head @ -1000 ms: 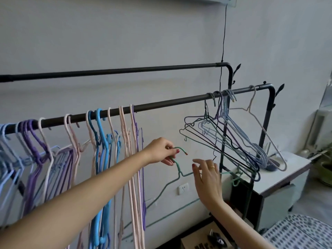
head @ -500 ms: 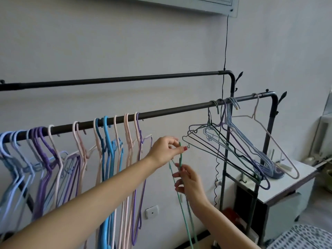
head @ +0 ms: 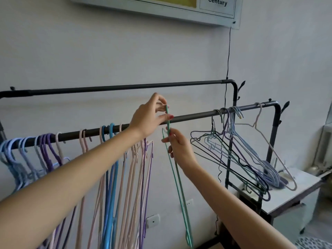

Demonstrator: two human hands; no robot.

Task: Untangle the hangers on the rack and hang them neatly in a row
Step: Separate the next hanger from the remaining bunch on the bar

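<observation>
Now you have lifted the thin green wire hanger (head: pixel 177 174) from below the rail up to rail height and turned it edge-on, so its frame hangs straight down under your fingers. A second ago it lay spread out low between your hands; that puts it one step from being hooked on.

Your left hand (head: pixel 150 119) reaches up, thumb and fingers clamped on the green hook, which sits at the front black metal rail (head: pixel 194 116), in the bare gap just right of the neat row of pastel hangers (head: pixel 125 169). Your right hand (head: pixel 177 146) sits just below, fingers pinched on the hanger's neck with the wrist angled up.

Well to the right of your fingers, the tangled bunch of wire hangers (head: pixel 239 159) hangs askew on the same rail, not yet sorted.
</observation>
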